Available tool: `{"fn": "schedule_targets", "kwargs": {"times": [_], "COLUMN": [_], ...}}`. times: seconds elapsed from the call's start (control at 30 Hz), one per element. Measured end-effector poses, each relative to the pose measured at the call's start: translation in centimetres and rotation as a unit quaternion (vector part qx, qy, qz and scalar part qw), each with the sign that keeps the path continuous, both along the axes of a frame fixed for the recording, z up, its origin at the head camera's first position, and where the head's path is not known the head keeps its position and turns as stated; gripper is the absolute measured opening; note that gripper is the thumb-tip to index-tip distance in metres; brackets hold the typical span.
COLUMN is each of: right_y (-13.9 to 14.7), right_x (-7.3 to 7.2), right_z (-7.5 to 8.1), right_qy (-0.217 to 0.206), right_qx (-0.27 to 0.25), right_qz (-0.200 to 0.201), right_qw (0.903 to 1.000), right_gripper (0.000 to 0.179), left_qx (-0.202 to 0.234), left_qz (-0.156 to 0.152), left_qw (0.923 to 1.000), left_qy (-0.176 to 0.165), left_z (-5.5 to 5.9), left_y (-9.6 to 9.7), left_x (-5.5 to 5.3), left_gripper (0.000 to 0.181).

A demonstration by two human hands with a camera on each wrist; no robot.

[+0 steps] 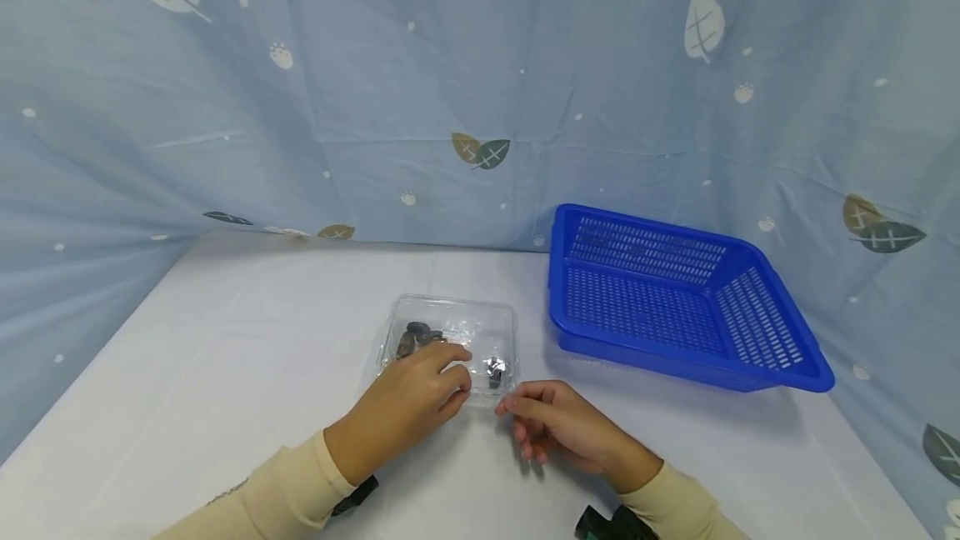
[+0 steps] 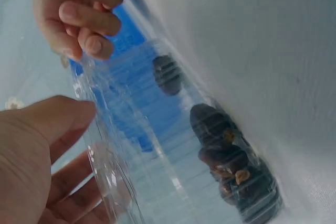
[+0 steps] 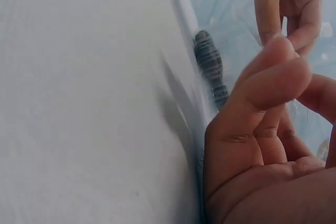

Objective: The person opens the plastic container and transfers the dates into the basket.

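On the white surface, a clear plastic container with dark pieces inside lies before the person, probably so that both hands can reach its near edge. The left hand arches over it, thumb and fingers apart, perhaps to steady it. The right hand is at the near right corner, fingers loosely bent; whether they pinch the rim cannot be told. The blue basket stands to the right, presumably out of the hands' way.

Passage is free across the white table left of the clear container. The left hand obstructs its near-left edge; the blue basket blocks the right.
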State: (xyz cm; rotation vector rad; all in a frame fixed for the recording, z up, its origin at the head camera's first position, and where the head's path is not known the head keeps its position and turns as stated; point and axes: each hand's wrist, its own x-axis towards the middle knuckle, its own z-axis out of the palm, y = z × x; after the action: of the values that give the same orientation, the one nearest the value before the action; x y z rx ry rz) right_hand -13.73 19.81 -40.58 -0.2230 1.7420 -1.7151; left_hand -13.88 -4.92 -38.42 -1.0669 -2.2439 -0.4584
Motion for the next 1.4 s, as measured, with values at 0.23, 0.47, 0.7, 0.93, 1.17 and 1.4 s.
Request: {"fn": "schedule_targets", "kwargs": {"times": [0.23,0.47,0.7,0.93,1.17,1.4], "right_y": [-0.34,-0.36,-0.33,-0.47,-0.50,-0.39], "right_x": [0.18,0.11,0.07,-0.14,0.05,0.02], "right_z": [-0.30,-0.45,-0.37,-0.19,-0.12,-0.23], "right_qy": [-0.007,-0.002,-0.006,-0.004,-0.010,-0.012], "right_qx": [-0.025,-0.019,-0.018,-0.018,-0.025,-0.026], "right_qz": [-0.008,-0.014,-0.017,-0.027,-0.037,-0.064], "right_qw": [0.9996,0.9997,0.9997,0.9994,0.9989,0.9975], "right_gripper": [0.017,0.024,0.026,0.024,0.024,0.020], "left_qx": [0.001,-0.017,-0.022,-0.010,-0.003,-0.018], "left_qz": [0.008,0.016,0.014,0.014,0.012,0.015], "left_qw": [0.9990,0.9978,0.9977,0.9980,0.9982,0.9984], "left_qy": [0.045,0.062,0.063,0.061,0.059,0.052], "left_z": [-0.16,-0.17,-0.10,0.04,-0.17,0.18], "left_y": [0.25,0.39,0.39,0.35,0.36,0.08], "left_x": [0.26,0.30,0.19,-0.01,-0.03,-0.01], "left_gripper": [0.020,0.016,0.016,0.016,0.017,0.016]}}
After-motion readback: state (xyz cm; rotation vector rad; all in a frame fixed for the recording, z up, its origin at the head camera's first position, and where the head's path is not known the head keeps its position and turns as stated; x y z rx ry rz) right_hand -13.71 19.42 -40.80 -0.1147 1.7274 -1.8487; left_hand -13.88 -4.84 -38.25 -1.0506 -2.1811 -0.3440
